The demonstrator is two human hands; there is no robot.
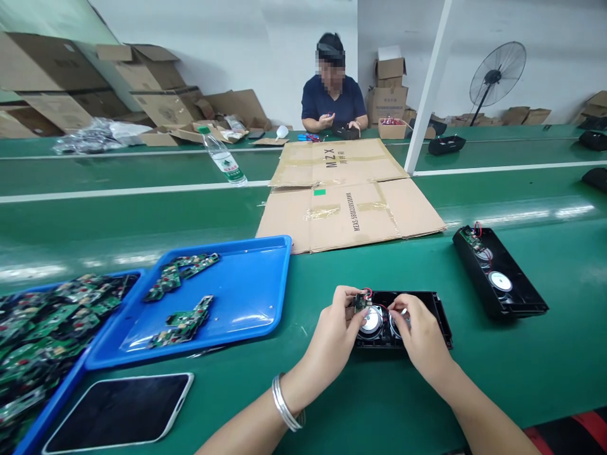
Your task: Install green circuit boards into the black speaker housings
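In front of me lies a black speaker housing (439,309), its open side up, with two round silver speakers inside. My left hand (332,328) is closed at the housing's left end, pinching a small green circuit board (361,303) with red wires by its edge. The left speaker (372,322) shows just beside those fingertips. My right hand (422,332) reaches into the housing over the second speaker, which it mostly covers. Its thumb and fingers are pinched together; whatever they grip is too small to make out.
Another black housing (519,284) with board and speakers lies right. Left are a blue tray (246,303) with several boards, a fuller tray of boards (52,335) and a phone (123,411). Flattened cardboard (332,215) and a bottle (222,158) lie ahead; a person (334,95) sits opposite.
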